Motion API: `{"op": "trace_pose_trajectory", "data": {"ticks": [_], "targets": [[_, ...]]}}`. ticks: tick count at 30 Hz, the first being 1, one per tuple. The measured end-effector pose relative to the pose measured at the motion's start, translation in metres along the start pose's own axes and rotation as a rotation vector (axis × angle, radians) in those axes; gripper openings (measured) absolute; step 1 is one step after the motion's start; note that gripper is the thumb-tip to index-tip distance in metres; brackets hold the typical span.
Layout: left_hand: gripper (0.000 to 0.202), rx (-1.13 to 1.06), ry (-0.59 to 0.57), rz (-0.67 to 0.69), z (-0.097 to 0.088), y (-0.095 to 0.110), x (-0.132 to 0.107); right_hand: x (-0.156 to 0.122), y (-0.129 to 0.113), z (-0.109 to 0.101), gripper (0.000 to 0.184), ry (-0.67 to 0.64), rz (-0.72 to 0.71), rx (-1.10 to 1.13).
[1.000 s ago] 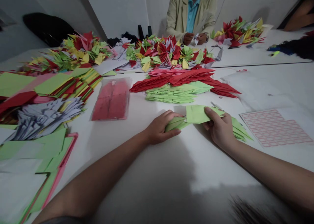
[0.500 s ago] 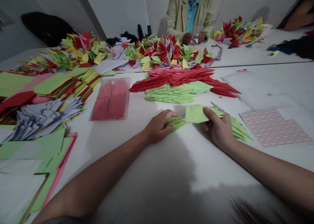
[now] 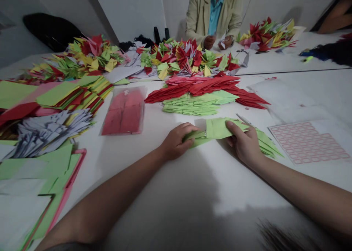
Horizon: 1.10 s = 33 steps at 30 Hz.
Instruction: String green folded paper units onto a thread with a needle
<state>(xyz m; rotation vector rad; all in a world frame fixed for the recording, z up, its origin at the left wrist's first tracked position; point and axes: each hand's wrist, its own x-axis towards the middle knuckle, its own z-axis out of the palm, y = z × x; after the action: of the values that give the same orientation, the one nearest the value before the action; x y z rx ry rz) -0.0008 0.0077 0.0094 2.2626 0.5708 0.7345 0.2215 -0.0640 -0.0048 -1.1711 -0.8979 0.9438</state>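
My left hand (image 3: 176, 141) and my right hand (image 3: 243, 141) both grip a folded piece of light green paper (image 3: 217, 129) on the white table (image 3: 154, 163). The left hand pinches its pointed folded end, and the right thumb presses on its flat part. Just beyond my right hand lies a small stack of green folded paper units (image 3: 268, 144). A thin silver rod (image 3: 243, 119) pokes out from under the paper. Part of the sheet is hidden by my fingers.
Ahead lie stacks of red units (image 3: 206, 86) and green units (image 3: 192, 104). To the left are a red paper pack in plastic (image 3: 123, 111) and paper piles. On the right is a pink-printed label sheet (image 3: 308, 142). A person in a beige jacket (image 3: 214, 16) folds paper beyond heaps of folded units (image 3: 181, 58).
My left hand has shifted slightly left and closed further on the green fold. My right hand has moved slightly left along the paper. The far person's hands have moved apart.
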Motion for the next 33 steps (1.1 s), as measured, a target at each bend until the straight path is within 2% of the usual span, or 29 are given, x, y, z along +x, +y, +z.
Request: {"op": "trace_pose_trajectory", "data": {"ticks": [7, 21, 33], "targets": [[0.031, 0.021, 0.019, 0.022, 0.0011, -0.0012, 0.0001, 0.0014, 0.0007, 0.0009, 0.035, -0.055, 0.01, -0.008], [0.033, 0.007, 0.013, 0.024, -0.0002, 0.0005, 0.0003, 0.0004, -0.0014, 0.0018, 0.034, -0.056, 0.04, 0.048], [0.03, 0.027, 0.05, 0.013, 0.0006, 0.0009, 0.0006, -0.0005, 0.0003, 0.0008, 0.036, -0.123, -0.005, -0.021]]}}
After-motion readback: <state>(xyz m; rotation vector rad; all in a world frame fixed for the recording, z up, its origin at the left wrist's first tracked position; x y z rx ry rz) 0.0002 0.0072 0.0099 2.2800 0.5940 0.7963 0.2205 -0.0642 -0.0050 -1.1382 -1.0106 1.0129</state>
